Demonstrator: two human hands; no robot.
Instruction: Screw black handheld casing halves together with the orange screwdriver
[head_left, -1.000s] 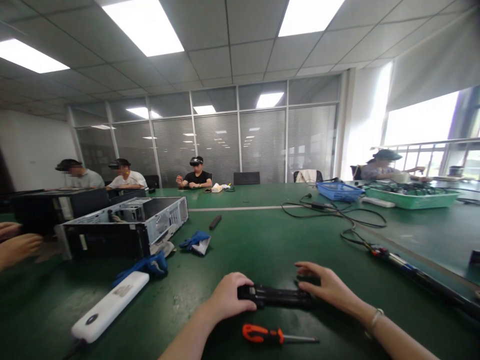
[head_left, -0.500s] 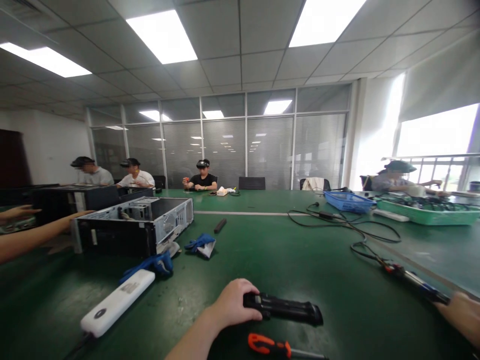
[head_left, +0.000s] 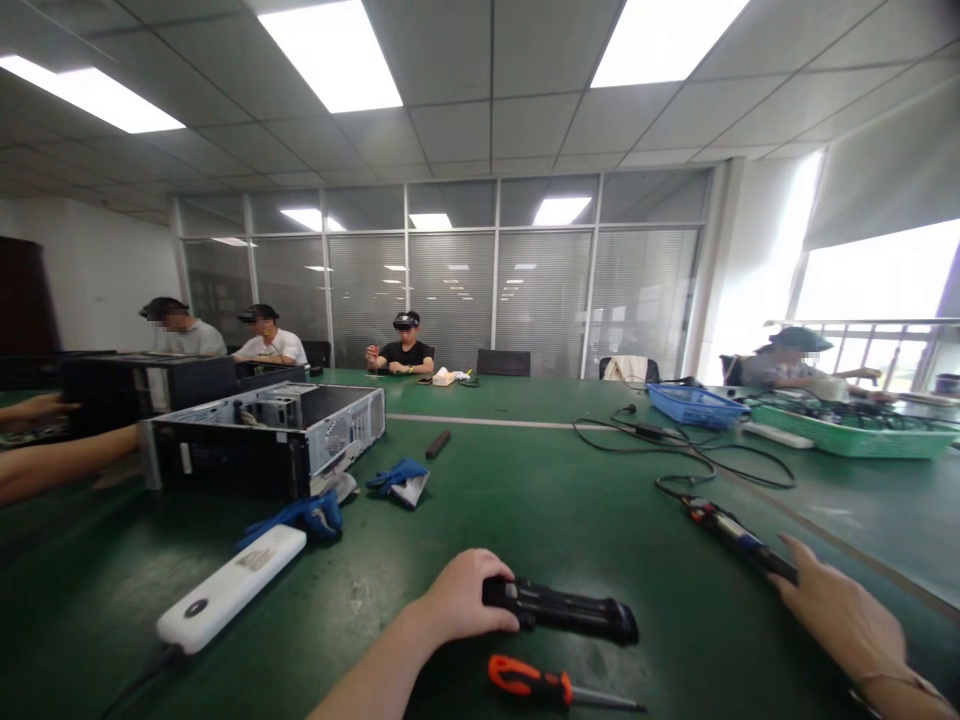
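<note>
My left hand [head_left: 476, 597] is closed around the near end of a black elongated piece [head_left: 570, 610] lying low over the table; its exact kind does not show. Just below it lies a screwdriver [head_left: 529, 680] with an orange and black handle, its shaft toward the right. Off to the right, my right hand [head_left: 844, 610] grips the black end of a corded pen-shaped tool that looks like a soldering iron [head_left: 739, 538], with a clear bluish body and red at its far end. The fingertips there are partly hidden.
Another person's arm [head_left: 75, 460] reaches to an open computer case [head_left: 232, 455] at left. A white power strip [head_left: 232, 590], blue gloves [head_left: 401, 480] and a dark bar [head_left: 438, 444] lie nearby. Black cable [head_left: 750, 482] loops toward blue [head_left: 697, 408] and green baskets [head_left: 855, 430]. Several people sit around.
My right hand has moved left and inward with the soldering iron, and more of the hand shows. The left hand keeps its hold on the black piece. The view has tilted slightly.
</note>
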